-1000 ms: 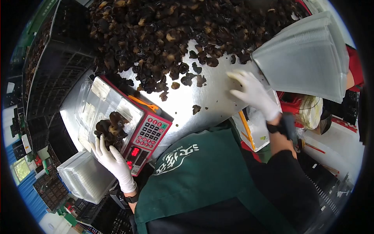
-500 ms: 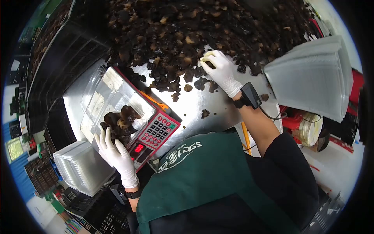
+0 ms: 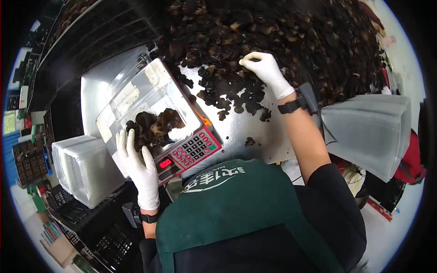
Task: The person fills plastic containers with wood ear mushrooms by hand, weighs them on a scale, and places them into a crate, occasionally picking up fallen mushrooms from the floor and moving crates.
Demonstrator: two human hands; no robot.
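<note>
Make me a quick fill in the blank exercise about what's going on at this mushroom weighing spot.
The left hand and the right hand both wear ____ gloves.
The left hand rests on mushrooms in the clear tray on the scale, whose front panel is ____.
The loose mushroom pile is reached into by the ____ hand.
Missing words: white; red; right.

My left hand (image 3: 139, 166) and my right hand (image 3: 266, 73) both wear white gloves. The big pile of mushrooms (image 3: 273, 32) is dark brown and black, with little tan bits. The mushrooms in the see-through tray (image 3: 132, 86) are dark brown too. The scale (image 3: 193, 150) is red, and its numbers (image 3: 165, 163) glow red. My apron (image 3: 236, 218) is dark green with white writing (image 3: 218, 177). My sleeves (image 3: 337, 195) and wrist bands (image 3: 291, 107) are black. The table (image 3: 255, 132) is shiny silver.
</note>
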